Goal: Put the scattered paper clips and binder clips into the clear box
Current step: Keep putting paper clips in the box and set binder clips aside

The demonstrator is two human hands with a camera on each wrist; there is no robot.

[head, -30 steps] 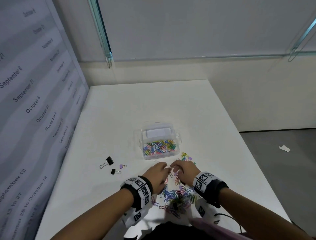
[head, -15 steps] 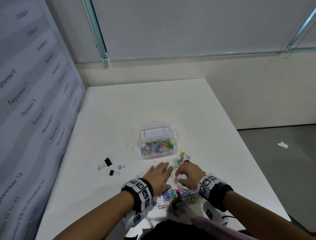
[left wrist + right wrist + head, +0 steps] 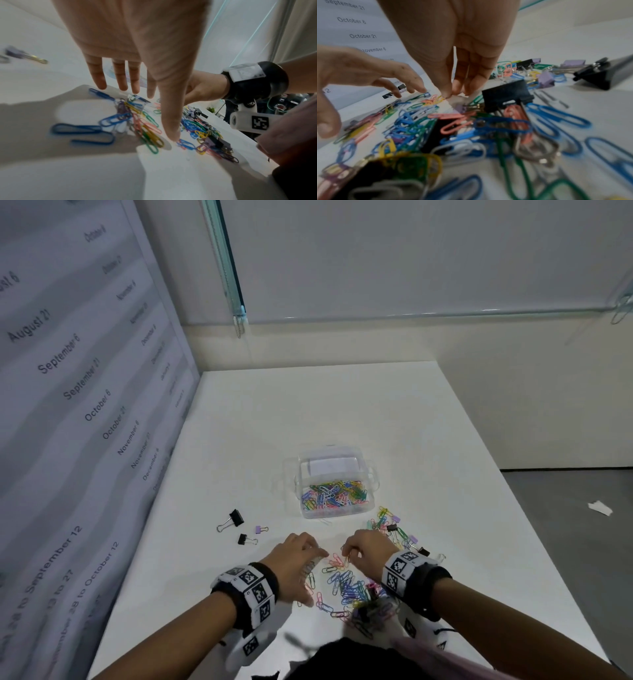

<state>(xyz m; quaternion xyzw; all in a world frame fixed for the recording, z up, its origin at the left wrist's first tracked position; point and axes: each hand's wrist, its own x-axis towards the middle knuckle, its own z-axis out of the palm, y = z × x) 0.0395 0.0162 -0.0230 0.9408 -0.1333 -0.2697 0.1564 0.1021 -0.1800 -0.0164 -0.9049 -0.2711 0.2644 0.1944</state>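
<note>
A white table (image 3: 342, 412), a dated wall banner (image 3: 68, 405), perhaps paper scrap (image 3: 600, 507) on the floor.

A white table (image 3: 308, 412) stands against a pale wall (image 3: 411, 261), a date-printed banner (image 3: 68, 392) left, grey floor (image 3: 582, 542) right.

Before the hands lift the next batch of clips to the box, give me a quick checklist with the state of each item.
1. Box open, top uncovered: ok.
2. Room left in box above the paper clips inside: ok.
3. Right hand has a clip: ok, fingertips pinch at a yellow clip.
4. Left hand has a clip: not ok, fingers spread over the pile, holding nothing.
5. Path from pile to box free: ok.
6. Binder clips on the left collected: not ok, three on the table.
</note>
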